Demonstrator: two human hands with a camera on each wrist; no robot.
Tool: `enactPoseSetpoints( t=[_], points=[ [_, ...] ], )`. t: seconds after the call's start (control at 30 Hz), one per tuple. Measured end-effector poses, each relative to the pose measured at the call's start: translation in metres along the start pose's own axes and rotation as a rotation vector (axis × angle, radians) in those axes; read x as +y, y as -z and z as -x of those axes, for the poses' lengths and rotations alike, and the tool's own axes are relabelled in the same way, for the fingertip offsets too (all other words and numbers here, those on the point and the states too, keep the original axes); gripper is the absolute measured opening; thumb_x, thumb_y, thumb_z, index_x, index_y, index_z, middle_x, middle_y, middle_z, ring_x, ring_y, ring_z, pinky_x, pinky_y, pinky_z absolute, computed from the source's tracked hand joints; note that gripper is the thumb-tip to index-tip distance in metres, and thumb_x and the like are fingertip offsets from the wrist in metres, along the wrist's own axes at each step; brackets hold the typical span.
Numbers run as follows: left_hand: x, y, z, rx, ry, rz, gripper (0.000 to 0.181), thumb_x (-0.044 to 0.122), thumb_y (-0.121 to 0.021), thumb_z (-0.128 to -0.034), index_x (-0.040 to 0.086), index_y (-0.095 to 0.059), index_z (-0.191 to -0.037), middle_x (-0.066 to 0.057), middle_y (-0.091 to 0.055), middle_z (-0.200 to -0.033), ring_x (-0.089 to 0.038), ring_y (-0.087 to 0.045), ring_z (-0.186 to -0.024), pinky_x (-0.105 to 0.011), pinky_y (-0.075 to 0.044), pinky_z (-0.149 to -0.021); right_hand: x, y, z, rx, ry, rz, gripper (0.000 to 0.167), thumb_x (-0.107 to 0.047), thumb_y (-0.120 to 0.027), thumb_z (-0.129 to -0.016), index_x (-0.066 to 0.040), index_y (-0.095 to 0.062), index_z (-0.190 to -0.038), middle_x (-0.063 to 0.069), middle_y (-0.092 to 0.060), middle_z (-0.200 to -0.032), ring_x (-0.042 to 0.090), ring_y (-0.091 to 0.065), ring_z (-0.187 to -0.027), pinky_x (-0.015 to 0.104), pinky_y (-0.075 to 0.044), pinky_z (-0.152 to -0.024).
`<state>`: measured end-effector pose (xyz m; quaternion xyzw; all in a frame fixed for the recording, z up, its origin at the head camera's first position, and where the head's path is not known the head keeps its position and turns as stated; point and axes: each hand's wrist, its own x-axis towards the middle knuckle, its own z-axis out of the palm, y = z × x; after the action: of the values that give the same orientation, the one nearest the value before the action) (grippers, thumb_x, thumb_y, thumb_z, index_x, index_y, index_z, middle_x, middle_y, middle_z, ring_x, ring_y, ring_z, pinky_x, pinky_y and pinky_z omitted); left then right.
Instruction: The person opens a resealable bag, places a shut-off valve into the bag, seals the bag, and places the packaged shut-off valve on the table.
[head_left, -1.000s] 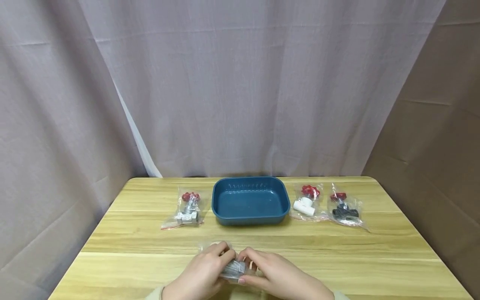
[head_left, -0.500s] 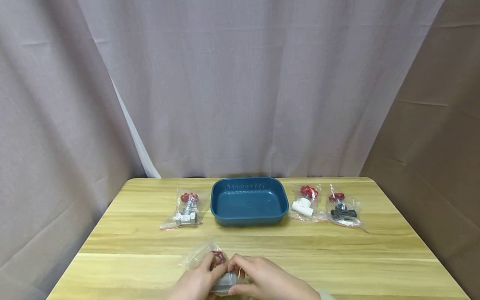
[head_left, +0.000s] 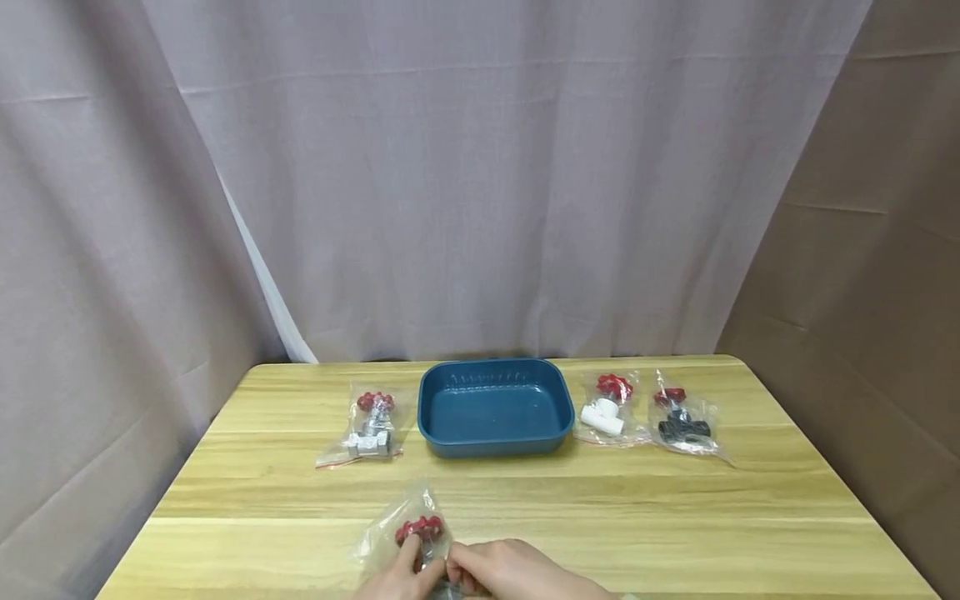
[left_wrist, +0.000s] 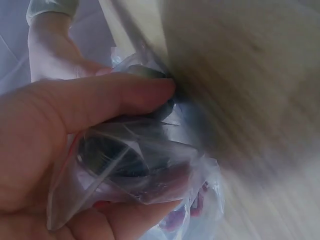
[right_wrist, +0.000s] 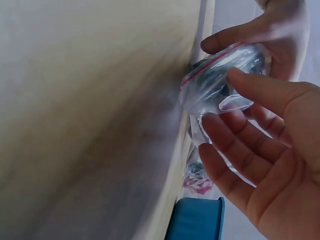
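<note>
A valve [head_left: 420, 528] with a red handwheel lies inside a clear zip bag [head_left: 382, 533] at the table's front edge. My left hand [head_left: 399, 577] grips the bagged valve, its thumb across the bag in the left wrist view. From the right, my right hand [head_left: 517, 573] takes the bag's near end between thumb and fingers. In the right wrist view the bag's red zip strip [right_wrist: 210, 65] runs beside my right thumb. The valve's body is partly covered by the fingers and blurred by plastic.
Behind the hands stands a blue basin [head_left: 495, 446]. Left of it lies a bagged grey metal valve [head_left: 370, 442]. On its right are a bagged white valve [head_left: 602, 417] and a bagged black valve [head_left: 684, 429], both with red handwheels. A curtain [head_left: 450, 208] hangs behind the table.
Both hands have moved with the bagged valve toward the front edge and slightly left. The red handwheel, hidden under the left hand earlier, now shows. The other bags and basin stay put.
</note>
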<state>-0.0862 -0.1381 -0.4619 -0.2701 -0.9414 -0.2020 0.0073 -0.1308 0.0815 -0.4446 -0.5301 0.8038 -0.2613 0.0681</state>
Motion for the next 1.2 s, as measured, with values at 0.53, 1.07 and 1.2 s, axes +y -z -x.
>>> enactPoseSetpoints(
  t=[0.53, 1.07, 1.2],
  points=[
    [-0.038, 0.028, -0.01, 0.009, -0.038, -0.008, 0.06, 0.019, -0.094, -0.0622, 0.018, -0.057, -0.11, -0.004, -0.048, -0.1, -0.014, -0.056, -0.074, -0.03, -0.05, -0.055, -0.006, 0.012, -0.004, -0.103, -0.139, -0.002, 0.035, -0.032, -0.057, -0.104, -0.023, -0.057, -0.137, -0.013, -0.061, -0.124, -0.002, -0.057, -0.106, 0.021, -0.051, -0.087],
    [-0.078, 0.057, -0.017, 0.16, 0.042, -0.078, 0.059, 0.004, -0.09, -0.0579, 0.026, -0.064, -0.106, -0.002, -0.045, -0.097, -0.014, -0.052, -0.07, -0.026, -0.044, -0.05, 0.004, 0.029, 0.032, 0.001, -0.21, 0.036, 0.033, -0.033, -0.056, -0.104, -0.021, -0.06, -0.134, -0.011, -0.058, -0.13, 0.005, -0.058, -0.114, 0.03, -0.053, -0.091],
    [-0.073, 0.061, -0.02, 0.158, 0.043, -0.093, 0.055, 0.014, -0.093, -0.0614, 0.023, -0.066, -0.109, -0.002, -0.047, -0.1, -0.016, -0.054, -0.077, -0.031, -0.049, -0.057, 0.01, 0.038, 0.045, 0.088, -0.257, 0.093, 0.029, -0.029, -0.061, -0.102, -0.019, -0.064, -0.128, -0.01, -0.063, -0.124, 0.007, -0.062, -0.11, 0.033, -0.054, -0.087]
  ],
)
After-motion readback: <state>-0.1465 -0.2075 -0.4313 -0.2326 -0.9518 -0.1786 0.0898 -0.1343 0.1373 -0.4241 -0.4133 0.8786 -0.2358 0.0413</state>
